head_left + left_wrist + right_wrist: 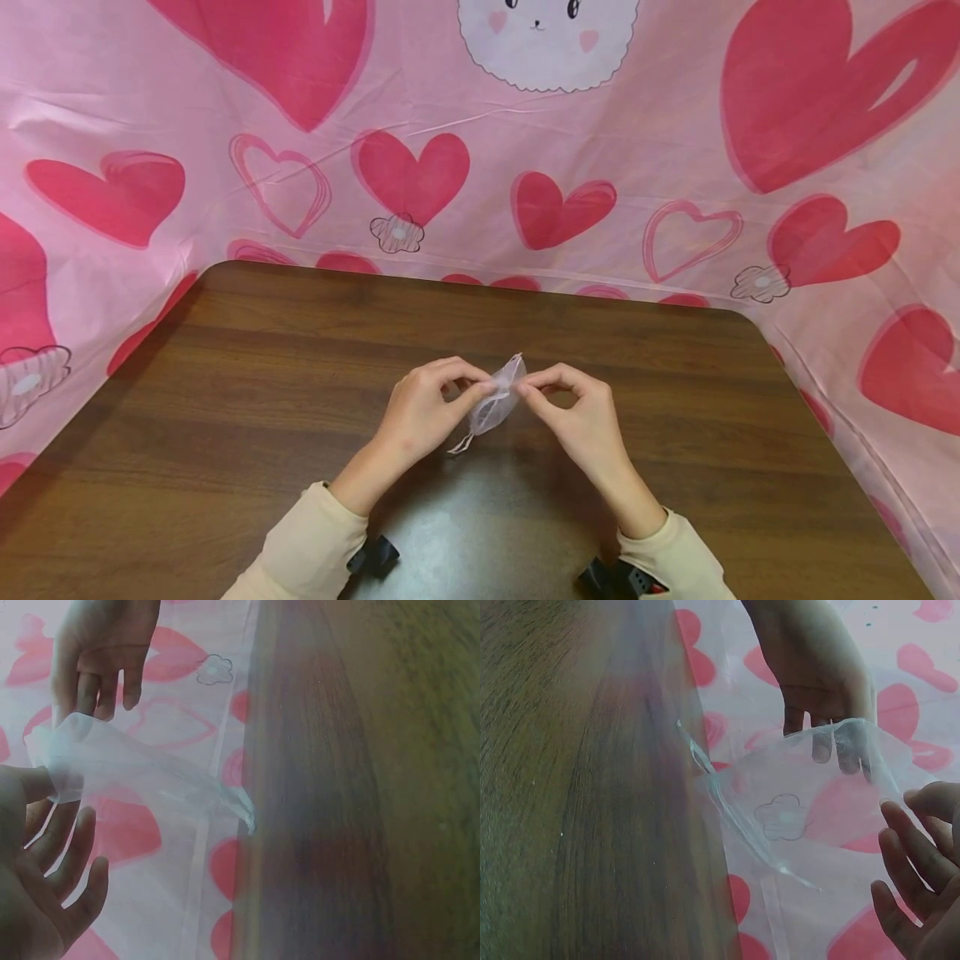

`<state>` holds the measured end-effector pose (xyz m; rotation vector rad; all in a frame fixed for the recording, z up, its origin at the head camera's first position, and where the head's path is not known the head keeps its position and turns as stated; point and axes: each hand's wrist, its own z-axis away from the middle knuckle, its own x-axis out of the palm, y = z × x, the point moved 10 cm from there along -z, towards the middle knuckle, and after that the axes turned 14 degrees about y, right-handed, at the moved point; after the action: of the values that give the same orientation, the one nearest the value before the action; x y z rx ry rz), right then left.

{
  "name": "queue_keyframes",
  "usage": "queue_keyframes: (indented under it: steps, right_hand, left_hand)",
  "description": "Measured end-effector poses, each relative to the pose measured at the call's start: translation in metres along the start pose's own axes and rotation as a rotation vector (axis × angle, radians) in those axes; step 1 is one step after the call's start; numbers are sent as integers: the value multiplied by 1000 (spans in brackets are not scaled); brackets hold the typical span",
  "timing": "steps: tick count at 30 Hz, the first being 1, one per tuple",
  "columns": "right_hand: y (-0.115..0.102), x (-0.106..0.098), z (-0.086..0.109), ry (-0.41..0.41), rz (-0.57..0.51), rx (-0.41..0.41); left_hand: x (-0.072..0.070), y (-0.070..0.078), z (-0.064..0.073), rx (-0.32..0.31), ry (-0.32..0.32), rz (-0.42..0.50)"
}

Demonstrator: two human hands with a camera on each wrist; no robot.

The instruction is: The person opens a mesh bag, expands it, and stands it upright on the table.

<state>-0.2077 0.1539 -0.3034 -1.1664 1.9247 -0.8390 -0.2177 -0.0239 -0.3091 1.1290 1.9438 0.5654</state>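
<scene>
A small sheer white drawstring pouch [495, 402] is held up between the two hands over the table. Its pale cord ends [461, 446] hang toward the person. On one side my left hand [431, 404] pinches the pouch between thumb and forefinger. The opposite edge is pinched by the thumb and forefinger of my right hand [581, 412]. In the right wrist view the thin mesh [817, 795] spreads out between the hands, with the left fingers showing through it. From the left wrist, the pouch [150, 765] looks stretched and narrows to its gathered end.
Beneath the hands is a dark brown wooden table [300, 350] with rounded far corners. A pink cloth [487, 117] printed with red hearts hangs behind and beside it. Dark devices are strapped at both cuffs, one by the left sleeve [300, 533].
</scene>
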Motion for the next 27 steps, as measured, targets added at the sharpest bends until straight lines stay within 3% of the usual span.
queue_keyframes:
  steps: [7, 17, 27]
  right_hand:
    - [4, -2, -1, 17, 13, 27]
    - [0, 4, 0, -33, 14, -47]
    - [-1, 8, 2, -61, 20, -53]
  left_hand:
    - [0, -3, 0, -23, 3, -24]
    - [6, -3, 1, -45, -61, 3]
    - [4, -2, 2, -37, -64, -23]
